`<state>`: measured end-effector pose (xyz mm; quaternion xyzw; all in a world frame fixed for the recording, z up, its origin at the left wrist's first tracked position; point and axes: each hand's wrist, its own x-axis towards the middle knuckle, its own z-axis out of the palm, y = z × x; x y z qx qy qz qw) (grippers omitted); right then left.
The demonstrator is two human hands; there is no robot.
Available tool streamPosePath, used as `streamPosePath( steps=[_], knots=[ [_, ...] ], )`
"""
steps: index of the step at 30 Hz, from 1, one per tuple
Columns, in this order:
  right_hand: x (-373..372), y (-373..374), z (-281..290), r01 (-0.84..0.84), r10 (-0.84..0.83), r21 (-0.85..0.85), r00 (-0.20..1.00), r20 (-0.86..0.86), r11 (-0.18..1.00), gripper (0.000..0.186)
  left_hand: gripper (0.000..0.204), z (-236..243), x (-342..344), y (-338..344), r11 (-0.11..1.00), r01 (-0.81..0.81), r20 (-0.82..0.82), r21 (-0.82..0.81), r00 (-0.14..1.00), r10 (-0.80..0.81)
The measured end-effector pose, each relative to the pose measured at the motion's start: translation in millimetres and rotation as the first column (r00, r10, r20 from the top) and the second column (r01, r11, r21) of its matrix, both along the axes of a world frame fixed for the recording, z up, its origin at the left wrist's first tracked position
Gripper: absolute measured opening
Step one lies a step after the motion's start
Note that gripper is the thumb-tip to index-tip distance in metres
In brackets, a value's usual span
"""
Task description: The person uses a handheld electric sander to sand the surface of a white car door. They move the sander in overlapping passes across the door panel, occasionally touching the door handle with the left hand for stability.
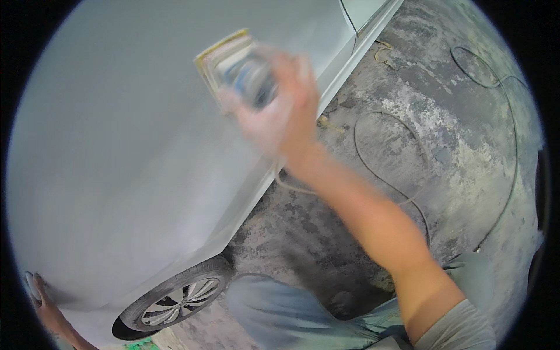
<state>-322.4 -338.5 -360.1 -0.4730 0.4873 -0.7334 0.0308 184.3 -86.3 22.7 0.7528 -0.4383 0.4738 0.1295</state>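
My right hand grips a handheld sander with a grey and blue body and a pale, yellow-edged rectangular pad, held over the pale grey car side panel. The hand and tool are blurred by motion. A thin cord or hose hangs from the tool beneath my arm. My left hand, at the far lower left, rests with fingers stretched out on the car body, partly cut off by the picture's rim.
Below the panel is a wheel with a silver rim. The sill runs diagonally along the car's lower edge. A long hose lies looped on the stained concrete floor. My legs are bent near the wheel.
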Motion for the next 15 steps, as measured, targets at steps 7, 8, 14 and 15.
streamPosePath(
  steps=[7,8,14,15],
  knots=[
    [-26.3,-22.9,5.2,0.112,-0.115,0.041,0.989,0.094,0.993,0.058,0.087,9.4,17.8,0.5,0.998,-0.069,0.191,-0.010,0.979,0.070],
    [-14.1,-16.0,5.1,0.095,-0.096,0.012,0.991,0.091,0.995,0.058,0.087,9.4,14.3,-0.2,0.997,-0.076,0.185,-0.001,0.980,0.074],
    [66.8,50.2,5.9,-0.148,0.149,-0.091,0.989,-0.005,0.985,0.061,0.089,8.6,-19.4,-4.3,0.992,-0.128,0.087,-0.012,0.988,0.128],
    [75.8,58.7,8.4,-0.148,0.146,-0.132,0.989,-0.027,0.980,0.060,0.089,7.9,-22.6,-5.6,0.994,-0.113,0.079,-0.005,0.990,0.113]
  ],
)
